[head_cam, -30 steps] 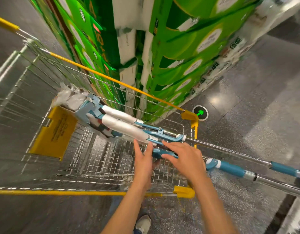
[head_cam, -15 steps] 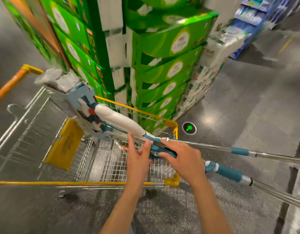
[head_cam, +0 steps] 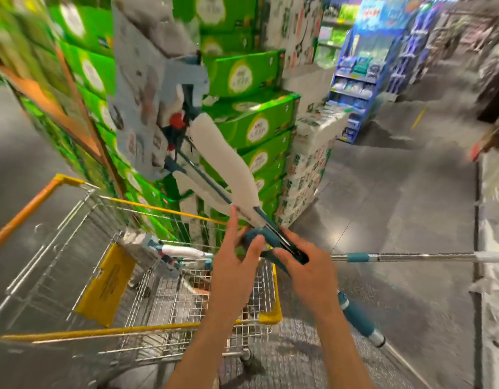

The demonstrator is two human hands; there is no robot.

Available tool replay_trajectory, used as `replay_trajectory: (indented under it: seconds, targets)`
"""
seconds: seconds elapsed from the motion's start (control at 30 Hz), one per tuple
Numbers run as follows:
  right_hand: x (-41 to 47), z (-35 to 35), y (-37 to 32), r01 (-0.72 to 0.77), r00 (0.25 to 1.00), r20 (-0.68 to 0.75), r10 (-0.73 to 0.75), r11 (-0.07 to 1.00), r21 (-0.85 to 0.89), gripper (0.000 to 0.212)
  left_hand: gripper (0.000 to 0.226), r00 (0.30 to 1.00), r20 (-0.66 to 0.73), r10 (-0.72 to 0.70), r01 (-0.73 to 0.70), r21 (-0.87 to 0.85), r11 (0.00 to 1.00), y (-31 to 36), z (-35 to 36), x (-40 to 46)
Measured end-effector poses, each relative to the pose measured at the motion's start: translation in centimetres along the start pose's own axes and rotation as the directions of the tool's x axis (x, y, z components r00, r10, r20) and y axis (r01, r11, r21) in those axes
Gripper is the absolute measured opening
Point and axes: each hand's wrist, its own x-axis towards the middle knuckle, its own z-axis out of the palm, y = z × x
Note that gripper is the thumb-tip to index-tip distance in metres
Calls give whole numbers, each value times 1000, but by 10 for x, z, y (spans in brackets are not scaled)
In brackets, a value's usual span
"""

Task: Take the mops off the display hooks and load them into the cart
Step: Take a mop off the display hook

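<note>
Above the cart [head_cam: 136,329], both hands grip a mop [head_cam: 220,161] — head tilted toward upper left. Left hand [head_cam: 237,265] pinches it; right hand [head_cam: 307,268] curls round — a second mop [head_cam: 183,252] lies below.

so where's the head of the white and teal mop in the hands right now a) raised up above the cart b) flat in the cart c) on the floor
a: the white and teal mop angles upward from the hands, left and right, with its head well above the yellow-trimmed wire cart.
</note>
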Motion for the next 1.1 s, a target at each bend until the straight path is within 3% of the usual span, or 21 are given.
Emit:
replay_trajectory:
  seconds: [0.13,0.23,0.37,0.47,0.63,1.1]
  targets:
    - [-11,-13,-14,2,997,-72,10,988,157,40,66,998,13,66,-65,-50,997,17,6,-2]
    - [-19,-24,-26,32,991,-132,2,964,262,41,55,999,27,43,-39,-138,990,36,14,-2]
    - [-28,-38,-42,71,977,-211,14,919,389,39,60,985,162,63,-14,-291,957,60,21,5]
    - [-38,-50,-57,88,965,-260,39,884,459,40,47,945,296,137,-11,-391,920,78,28,10]
    - [-55,-69,-83,115,916,-389,100,862,493,36,43,878,429,213,70,-555,829,108,36,15]
    - [-118,-80,-148,207,699,-694,170,882,424,26,35,640,661,392,241,-657,715,186,45,-10]
